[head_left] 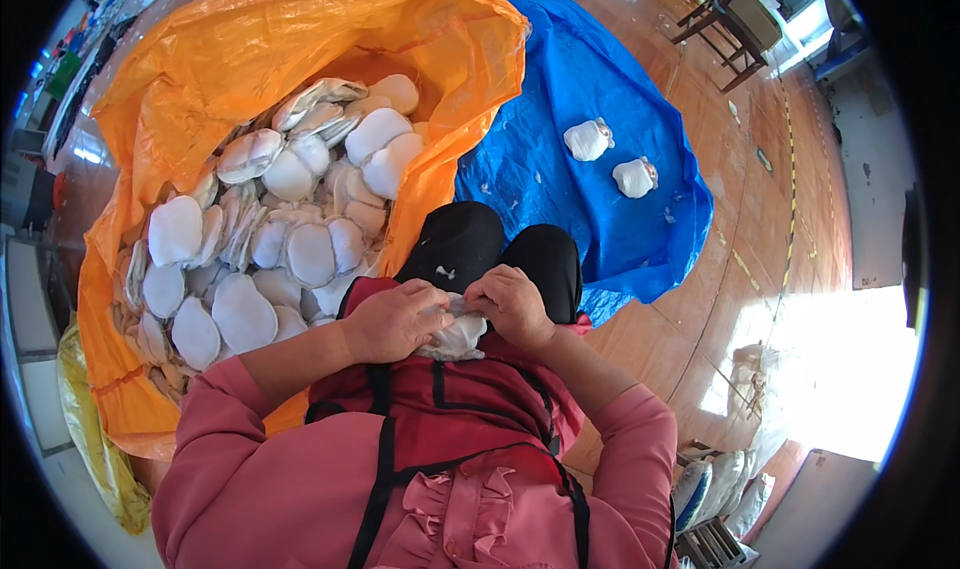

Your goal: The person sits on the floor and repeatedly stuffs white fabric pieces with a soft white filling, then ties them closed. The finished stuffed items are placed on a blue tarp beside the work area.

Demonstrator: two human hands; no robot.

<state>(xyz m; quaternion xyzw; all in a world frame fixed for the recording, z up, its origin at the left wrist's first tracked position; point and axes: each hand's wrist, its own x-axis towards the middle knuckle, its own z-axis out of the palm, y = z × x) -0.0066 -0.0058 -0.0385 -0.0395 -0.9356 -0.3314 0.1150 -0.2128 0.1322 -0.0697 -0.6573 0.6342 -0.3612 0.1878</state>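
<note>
Above my lap, my left hand [398, 321] and my right hand [513, 307] come close together, both with fingers pinched on a soft white cloth piece [459, 340]. The piece is bunched up, and its upper edge is partly hidden by my fingers. To my left, a large orange woven sack [260, 44] gapes wide, heaped with flat oval white pads [311, 255], some showing beige sides. Beyond my knees a blue sheet or sack [545, 64] is spread out. Two small white stuffed bundles [588, 140] lie on it.
A wooden chair [735, 29] stands at the far right on the reddish-brown floor [690, 299]. Yellow-green sacking [95, 439] lies beside the orange sack at left. Several stuffed bags [715, 484] sit at lower right, near a bright patch of sunlight.
</note>
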